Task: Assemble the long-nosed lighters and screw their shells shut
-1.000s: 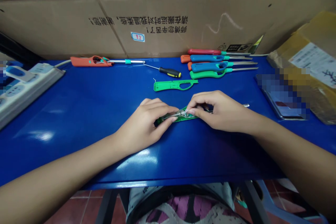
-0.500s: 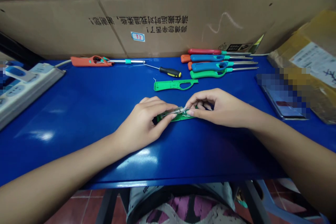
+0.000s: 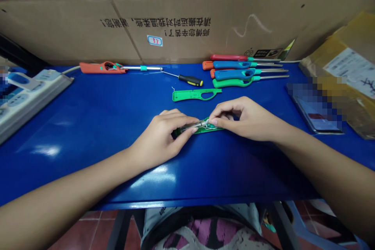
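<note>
A green lighter casing half (image 3: 202, 130) lies on the blue table, with a clear fuel tank (image 3: 191, 125) and thin white wires set along it. My left hand (image 3: 166, 131) is closed around the casing's left end, thumb and fingers pressing on the tank. At the casing's right part, my right hand (image 3: 240, 119) pinches beside the tank's end, close to the wires; whatever sits between those fingertips is too small to make out. Just beyond my hands rests the other green casing half (image 3: 196, 94), hollow side up.
Behind lie a screwdriver (image 3: 190, 81), an opened orange lighter (image 3: 102, 68) and several long-necked lighters (image 3: 234, 73). A power strip (image 3: 26, 93) is at the left. A phone (image 3: 316, 109) and a taped carton (image 3: 351, 66) stand right. A large cardboard box (image 3: 73, 27) walls the back.
My right fingers have shifted slightly right, away from the tank's end, so more of the wires and green inner part shows. My left hand keeps its hold.
</note>
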Tool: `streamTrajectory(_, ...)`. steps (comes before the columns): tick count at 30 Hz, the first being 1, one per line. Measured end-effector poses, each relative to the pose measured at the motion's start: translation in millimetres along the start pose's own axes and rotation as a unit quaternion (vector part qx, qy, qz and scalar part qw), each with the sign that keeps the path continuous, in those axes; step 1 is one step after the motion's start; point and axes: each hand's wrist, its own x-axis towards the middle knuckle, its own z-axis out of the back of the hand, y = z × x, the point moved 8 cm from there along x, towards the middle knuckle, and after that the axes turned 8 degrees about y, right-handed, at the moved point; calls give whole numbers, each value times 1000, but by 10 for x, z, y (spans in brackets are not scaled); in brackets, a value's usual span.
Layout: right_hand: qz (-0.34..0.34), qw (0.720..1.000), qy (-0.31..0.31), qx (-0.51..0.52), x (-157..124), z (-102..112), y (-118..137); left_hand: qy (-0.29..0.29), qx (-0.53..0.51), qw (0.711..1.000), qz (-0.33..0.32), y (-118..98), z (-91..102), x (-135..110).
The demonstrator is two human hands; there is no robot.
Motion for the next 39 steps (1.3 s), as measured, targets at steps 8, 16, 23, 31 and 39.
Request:
streamTrajectory(8, 8, 1000, 8, -4, -3, 1, 12, -5, -23, 1000, -1, -21, -6, -5)
streamTrajectory(16, 5, 1000, 12, -9, -6, -5, 9, -17, -23, 1000, -2, -42, 10, -13)
streamTrajectory(23, -5, 1000, 15, -9, 16, -25, -22, -28, -26, 999, 3, -33, 29, -3)
streamTrajectory(31, -8, 999, 14, 37, 28, -6, -67, -39, -33, 999, 12, -32, 48, -4)
streamTrajectory(39, -6, 999, 9, 36, -4, 58, -13, -61, -29, 998, 3, -67, 104, -21)
